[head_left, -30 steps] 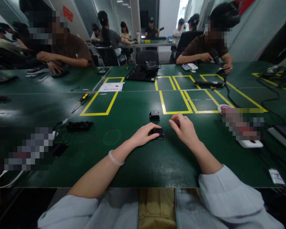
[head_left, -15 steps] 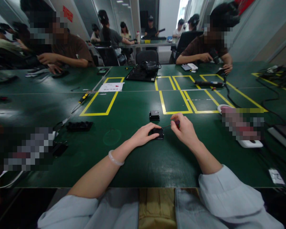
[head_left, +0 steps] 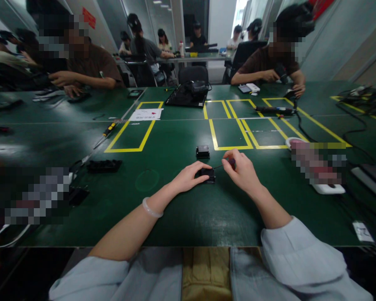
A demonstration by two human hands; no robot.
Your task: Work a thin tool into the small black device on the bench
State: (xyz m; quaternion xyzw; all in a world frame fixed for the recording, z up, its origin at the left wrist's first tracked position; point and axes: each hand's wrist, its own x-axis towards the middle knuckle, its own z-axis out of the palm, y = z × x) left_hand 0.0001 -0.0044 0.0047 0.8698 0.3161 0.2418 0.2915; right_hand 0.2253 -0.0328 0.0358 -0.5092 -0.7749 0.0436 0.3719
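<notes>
My left hand [head_left: 189, 177] rests on the green table [head_left: 181, 213], its fingers curled over a small black block [head_left: 209, 175] and holding it down. My right hand [head_left: 242, 169] is closed round a thin screwdriver [head_left: 227, 163] whose tip points left at the top of that block. A second small black block [head_left: 203, 151] lies a little farther away, untouched. A pale bangle sits on my left wrist.
A black tray [head_left: 104, 166] lies to the left, a yellow-handled screwdriver [head_left: 109, 129] beyond it. Yellow tape rectangles [head_left: 231, 133] mark the table's middle. A white pad [head_left: 329, 189] and cables lie at the right. Several other people sit working at the far side.
My right hand has shifted very slightly with the screwdriver; my left hand and the block stay in place.
</notes>
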